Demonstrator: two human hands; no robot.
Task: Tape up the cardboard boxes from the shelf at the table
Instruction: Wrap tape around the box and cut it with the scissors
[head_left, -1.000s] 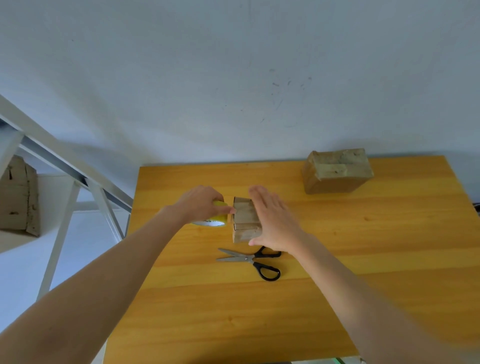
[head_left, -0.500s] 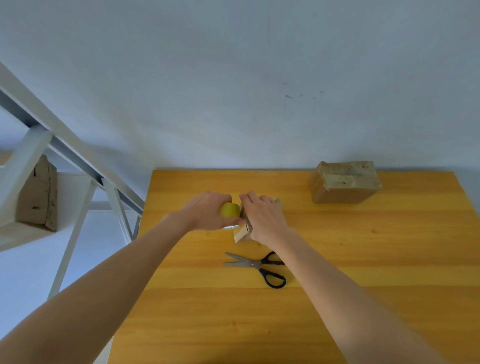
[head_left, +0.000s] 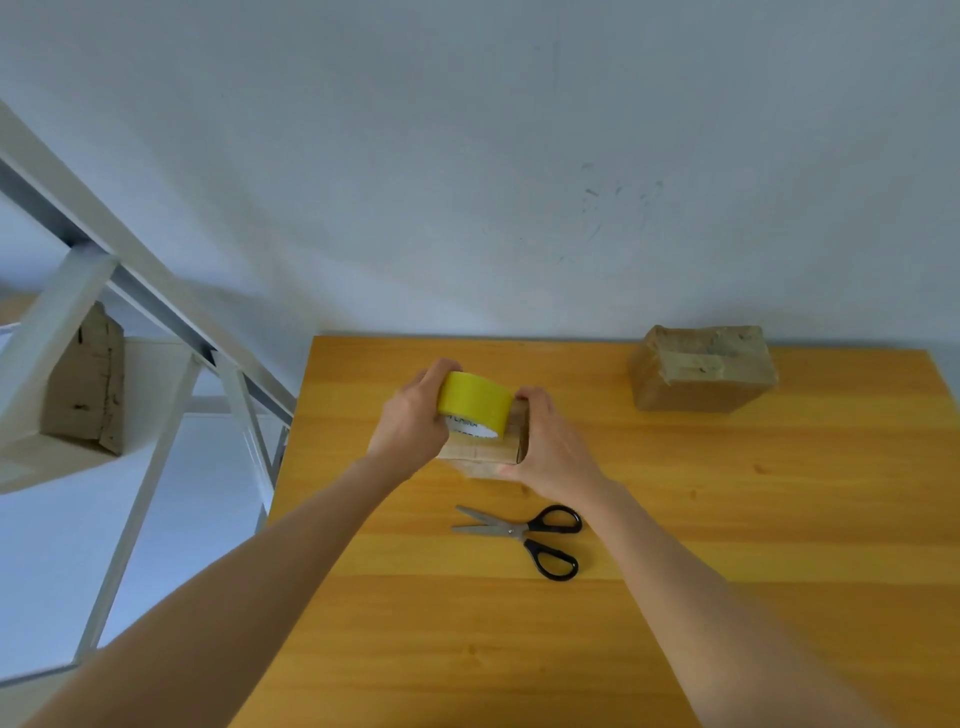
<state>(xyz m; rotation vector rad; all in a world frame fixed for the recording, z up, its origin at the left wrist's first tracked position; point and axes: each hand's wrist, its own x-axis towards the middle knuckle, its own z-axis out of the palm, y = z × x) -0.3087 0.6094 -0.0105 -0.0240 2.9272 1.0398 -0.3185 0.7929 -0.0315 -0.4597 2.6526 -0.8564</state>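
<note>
Left grip clasps yellow tape roll, lettering blurred; right grip clasps small box

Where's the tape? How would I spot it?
Find the wooden table by the wall. Toward its far left, the right hand holds a small box and the left hand grips the tape over it. It's the only bright yellow thing, a round roll.
</note>
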